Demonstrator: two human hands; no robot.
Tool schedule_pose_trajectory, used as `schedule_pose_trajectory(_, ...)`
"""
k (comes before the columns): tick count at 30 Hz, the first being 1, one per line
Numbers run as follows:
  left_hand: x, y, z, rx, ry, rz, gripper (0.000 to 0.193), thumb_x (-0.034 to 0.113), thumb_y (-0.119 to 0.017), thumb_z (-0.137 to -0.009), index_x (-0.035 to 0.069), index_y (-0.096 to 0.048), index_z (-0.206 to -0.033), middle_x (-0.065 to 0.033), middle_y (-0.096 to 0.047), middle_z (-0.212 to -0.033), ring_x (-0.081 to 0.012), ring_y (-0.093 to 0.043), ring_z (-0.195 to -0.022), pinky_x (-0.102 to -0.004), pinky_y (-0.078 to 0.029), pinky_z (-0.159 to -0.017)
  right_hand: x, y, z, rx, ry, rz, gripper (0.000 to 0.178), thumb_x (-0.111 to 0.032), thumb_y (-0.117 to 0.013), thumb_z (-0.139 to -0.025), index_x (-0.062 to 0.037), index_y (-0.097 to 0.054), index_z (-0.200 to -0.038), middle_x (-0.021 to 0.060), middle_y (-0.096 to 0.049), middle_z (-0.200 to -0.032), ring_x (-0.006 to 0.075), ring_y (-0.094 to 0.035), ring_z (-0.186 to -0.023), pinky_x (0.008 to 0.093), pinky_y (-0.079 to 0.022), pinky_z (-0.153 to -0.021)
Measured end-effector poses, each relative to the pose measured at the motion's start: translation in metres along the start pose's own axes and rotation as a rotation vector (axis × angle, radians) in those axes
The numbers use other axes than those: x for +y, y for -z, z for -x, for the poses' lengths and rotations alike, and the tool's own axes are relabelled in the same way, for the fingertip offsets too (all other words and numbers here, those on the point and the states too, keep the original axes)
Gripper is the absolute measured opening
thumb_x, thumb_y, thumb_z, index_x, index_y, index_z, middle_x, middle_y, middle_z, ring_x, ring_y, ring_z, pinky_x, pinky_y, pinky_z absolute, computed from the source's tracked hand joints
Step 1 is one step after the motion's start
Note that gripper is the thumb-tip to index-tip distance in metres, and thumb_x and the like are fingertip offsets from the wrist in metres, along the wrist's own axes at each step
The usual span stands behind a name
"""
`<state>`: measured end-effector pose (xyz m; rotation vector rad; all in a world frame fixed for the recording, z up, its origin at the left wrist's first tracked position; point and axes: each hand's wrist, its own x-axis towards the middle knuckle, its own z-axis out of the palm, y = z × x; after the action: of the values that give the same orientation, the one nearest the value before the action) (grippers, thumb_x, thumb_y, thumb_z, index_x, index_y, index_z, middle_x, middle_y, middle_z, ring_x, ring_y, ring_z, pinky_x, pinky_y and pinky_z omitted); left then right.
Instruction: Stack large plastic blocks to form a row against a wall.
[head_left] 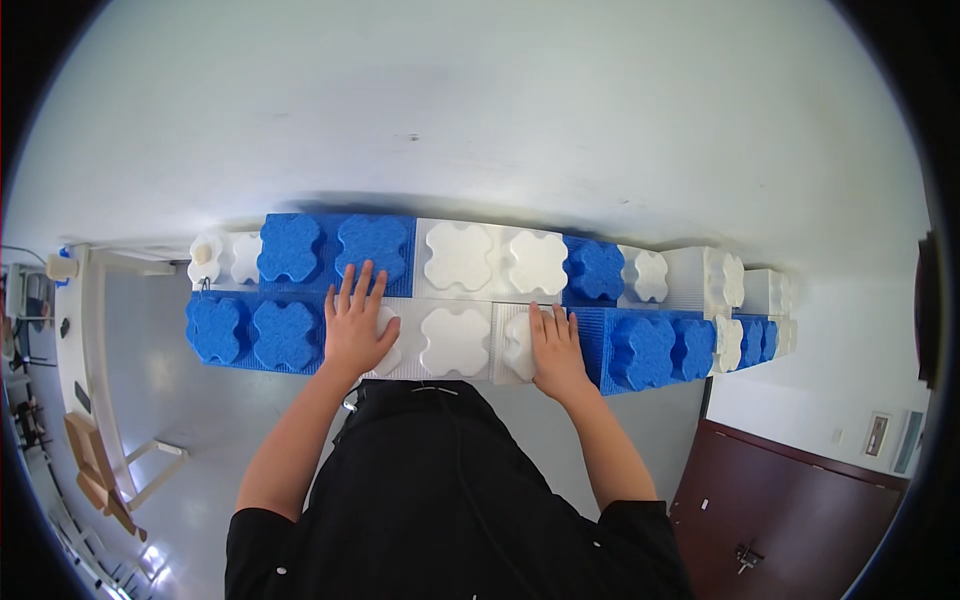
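Observation:
A row of large blue and white building blocks with clover-shaped studs stretches across the view in front of me. My left hand lies with fingers spread over the left end of a white block, partly covering one stud. Its fingertips reach the edge of a blue block behind. On a narrower white block, my right hand rests palm down, fingers stretched forward and partly over its stud. Just right of that hand stands a higher blue block.
A pale wall rises right behind the blocks. Dark red double doors are at the lower right. To the left stand a white frame and a brown cardboard piece. More blue and white blocks step away at the right end.

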<state>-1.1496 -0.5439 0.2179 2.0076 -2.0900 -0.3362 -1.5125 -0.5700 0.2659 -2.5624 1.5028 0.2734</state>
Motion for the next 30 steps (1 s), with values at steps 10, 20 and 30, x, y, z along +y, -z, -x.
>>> schedule_pose_trajectory(10,0.000,0.003,0.001,-0.004,-0.004,-0.001,0.082,0.043,-0.067,-0.091,0.014,-0.040,-0.163,-0.0134,-0.029,-0.173,-0.0390,-0.021,-0.161,-0.0645,-0.023,-0.124,-0.005,-0.018,-0.015,-0.140,-0.073,-0.033,0.101,-0.002,-0.072,-0.080,0.0033,-0.016,-0.164,0.0258,-0.036,-0.158,0.0501,-0.022,-0.156,0.0678,-0.010,-0.127)
schedule_pose_trajectory(20,0.000,0.002,0.000,-0.024,0.010,-0.037,0.083,0.045,-0.065,-0.092,0.015,-0.037,-0.164,-0.0123,-0.026,-0.174,-0.0377,-0.018,-0.162,-0.0660,-0.021,-0.124,0.001,-0.012,-0.016,-0.103,-0.007,-0.039,0.106,-0.003,-0.078,-0.074,0.0019,-0.021,-0.163,0.0228,-0.044,-0.150,0.0464,-0.035,-0.149,0.0641,-0.025,-0.125)
schedule_pose_trajectory(30,0.006,0.006,-0.001,-0.072,0.061,-0.070,0.083,0.050,-0.060,-0.094,0.018,-0.034,-0.166,-0.0099,-0.026,-0.175,-0.0350,-0.018,-0.162,-0.0699,-0.019,-0.123,0.005,-0.005,-0.012,-0.075,0.016,-0.049,0.118,-0.010,-0.091,-0.061,-0.0003,-0.028,-0.160,0.0224,-0.048,-0.148,0.0430,-0.040,-0.146,0.0559,-0.029,-0.126)
